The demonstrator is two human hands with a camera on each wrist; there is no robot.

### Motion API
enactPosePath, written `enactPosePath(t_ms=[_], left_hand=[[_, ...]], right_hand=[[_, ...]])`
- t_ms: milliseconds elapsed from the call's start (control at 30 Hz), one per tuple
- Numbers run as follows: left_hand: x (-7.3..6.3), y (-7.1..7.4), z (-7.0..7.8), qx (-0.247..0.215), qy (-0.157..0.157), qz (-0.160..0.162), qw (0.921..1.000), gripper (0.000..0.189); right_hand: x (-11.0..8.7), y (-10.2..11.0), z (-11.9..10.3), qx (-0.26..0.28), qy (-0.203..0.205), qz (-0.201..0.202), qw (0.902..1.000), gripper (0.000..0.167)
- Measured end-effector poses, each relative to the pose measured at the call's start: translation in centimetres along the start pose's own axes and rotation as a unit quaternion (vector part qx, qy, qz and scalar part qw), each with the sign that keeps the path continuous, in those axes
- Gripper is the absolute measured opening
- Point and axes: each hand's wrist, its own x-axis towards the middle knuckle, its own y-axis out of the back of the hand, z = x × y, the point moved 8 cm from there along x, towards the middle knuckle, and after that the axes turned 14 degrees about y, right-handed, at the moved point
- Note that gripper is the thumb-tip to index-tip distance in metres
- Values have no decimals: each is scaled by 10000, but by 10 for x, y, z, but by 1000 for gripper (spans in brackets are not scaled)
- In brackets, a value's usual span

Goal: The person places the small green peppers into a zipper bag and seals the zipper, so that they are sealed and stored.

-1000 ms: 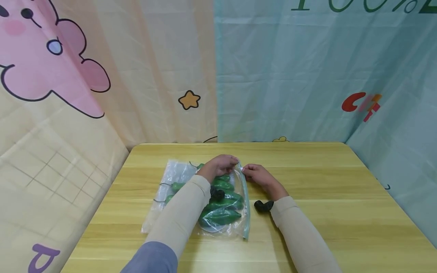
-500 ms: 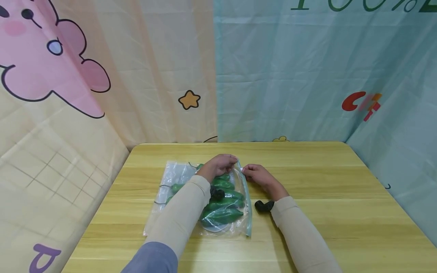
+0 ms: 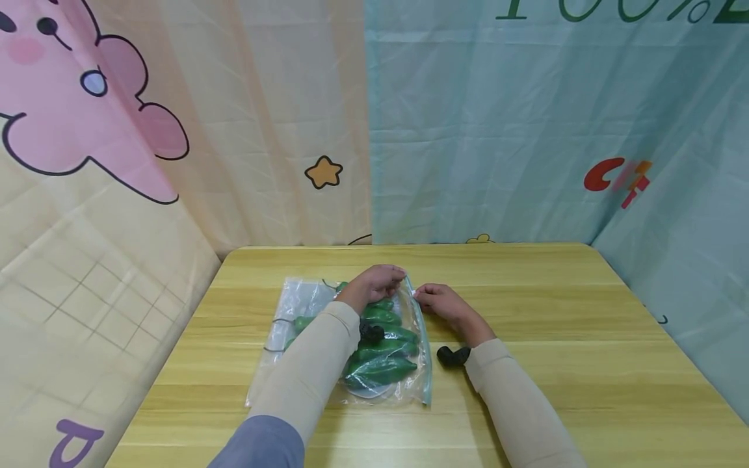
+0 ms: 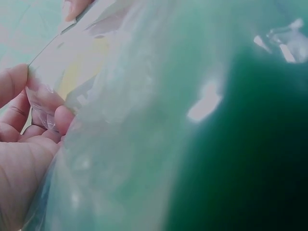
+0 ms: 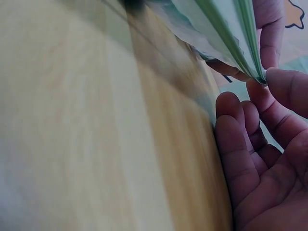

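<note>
A clear zip bag (image 3: pixel 281 364) with a green zip strip (image 3: pixel 426 364) along its right edge lies on the table. Several green peppers (image 3: pixel 380 370) are inside, some with long dark stems toward the left. Beneath them shows part of a pale round thing (image 3: pixel 370 392), perhaps a plate. My left hand (image 3: pixel 379 283) reaches across the bag and pinches its far right corner; the left wrist view shows the thin film between the fingers (image 4: pixel 12 86). With thumb and forefinger my right hand (image 3: pixel 443 302) pinches a small white piece on the zip strip. My left forearm hides some peppers.
The wooden table (image 3: pixel 556 364) reaches back to printed curtains (image 3: pixel 480 130) at the rear and sides. A black wrist device (image 3: pixel 452 355) on my right arm sits just above the tabletop; another (image 3: pixel 372 333) on my left arm is over the peppers.
The near part of the bag, with its zip strip, has shifted slightly right and away since one second ago. Both hands keep their hold at the far corner, almost unmoved.
</note>
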Motion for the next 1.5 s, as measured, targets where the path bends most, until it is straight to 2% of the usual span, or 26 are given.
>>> enactPosePath(t_ms=[233,533,767,1500], left_hand=[[-1,2,0,-39,-21,67,10000,13],[-1,2,0,-111,-32,107,9999,15],[-2,2,0,-79,-58,111,9999,21],[0,3,-1,-136,-48,143,9998,15]], right_hand=[[0,-1,-1,14,-21,-138,9999,20],[-6,-2,-2,-23,102,-41,9999,22],[-9,-3,-2,-97,183,-135,9997,22],[-15,-6,-3,1,171,-151,9997,19]])
